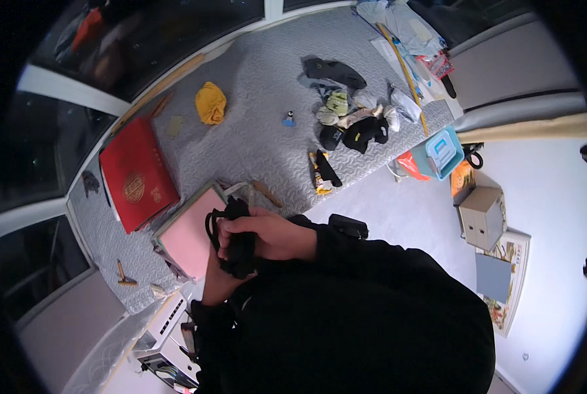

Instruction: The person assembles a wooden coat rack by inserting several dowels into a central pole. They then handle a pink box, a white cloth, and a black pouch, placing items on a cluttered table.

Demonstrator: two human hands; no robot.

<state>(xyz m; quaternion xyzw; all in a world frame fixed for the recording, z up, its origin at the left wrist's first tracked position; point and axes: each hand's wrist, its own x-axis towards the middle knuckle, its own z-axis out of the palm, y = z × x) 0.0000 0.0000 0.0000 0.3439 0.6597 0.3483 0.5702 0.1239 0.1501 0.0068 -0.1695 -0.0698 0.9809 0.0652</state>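
Note:
Close in front of me is a dark black bundle (242, 253), soft-looking, with a thin black loop (210, 226) sticking out at its left. I cannot make out its exact kind. My right hand (267, 230) is closed round its upper right part, thumb across the top. From below, my left hand (220, 279) grips the same bundle, most of its fingers hidden behind it. Both hands are above a pink-topped flat stack (191, 233), beside the grey quilted surface (254, 111).
Left of the stack lies a red folder (136, 174). Farther back are a crumpled yellow cloth (210, 103), a tiny blue-and-white figure (289, 119) and a heap of socks (356, 118). A teal bin (441, 154) stands right, a wooden-handled brush (126, 276) left.

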